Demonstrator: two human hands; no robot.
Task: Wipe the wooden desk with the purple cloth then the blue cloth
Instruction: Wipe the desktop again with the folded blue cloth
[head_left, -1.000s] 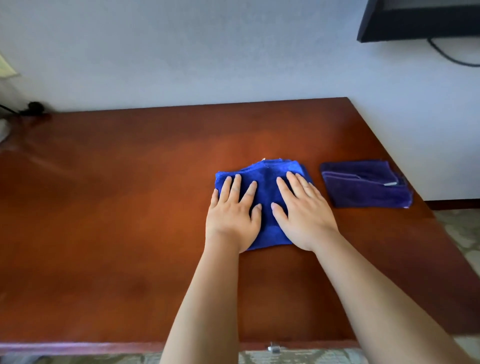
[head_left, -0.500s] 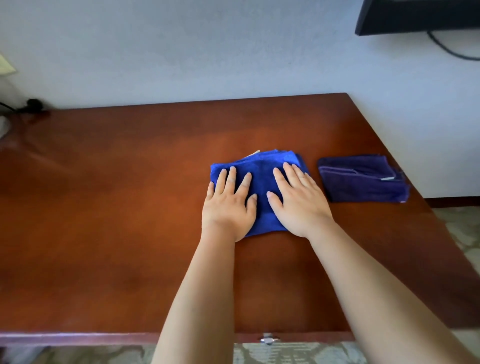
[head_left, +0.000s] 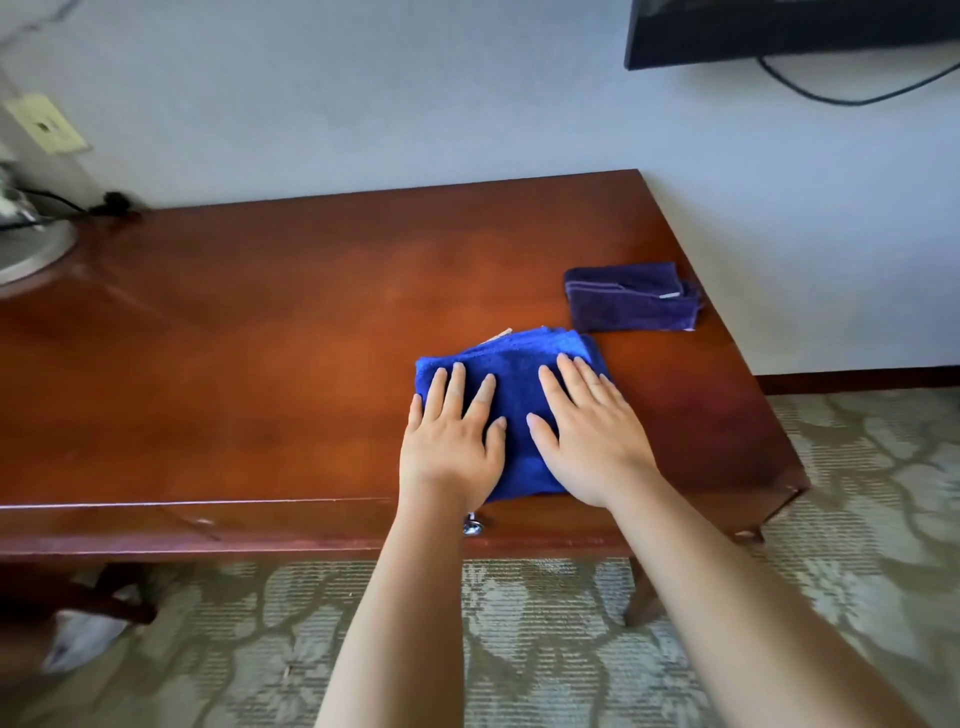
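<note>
Head view, only view: reddish-brown polished wooden desk (head_left: 260, 364) fills the middle of the frame, its near edge running across at roughly 9 to 3 o'clock, right end at about 3 o'clock. Folded bright blue microfibre cloth (head_left: 514, 395) lies flat on the desk close to the near edge, slightly right of frame centre. Left hand (head_left: 452, 441) is palm-down on the cloth's left part, fingers (head_left: 457, 389) straight and spread, pressing it flat; the heel of the hand overhangs the cloth onto the desk. Right hand (head_left: 592, 436) is palm-down on the cloth's right part, fingers straight and slightly fanned, thumb pointing toward the left hand. Hands are side by side, not touching, blue fabric visible between them. Neither hand curls round or pinches anything. Folded dark purple cloth (head_left: 631, 304) sits at about 1 o'clock from the blue one, near the desk's right edge, apart from it with bare wood between; nothing touches it. A small shiny metal drawer knob (head_left: 472, 527) shows on the desk's front face just below the left wrist. At 9 to 10 o'clock a round grey base (head_left: 31, 254) stands on the desk's far left end, with a black cable (head_left: 78, 208) behind it. Beige wall plate (head_left: 47, 124) at 10 o'clock on the wall. Dark flat screen (head_left: 779, 31) on the wall at 1 o'clock, a black cord hanging under it. Patterned green-beige carpet (head_left: 571, 649) below.
</note>
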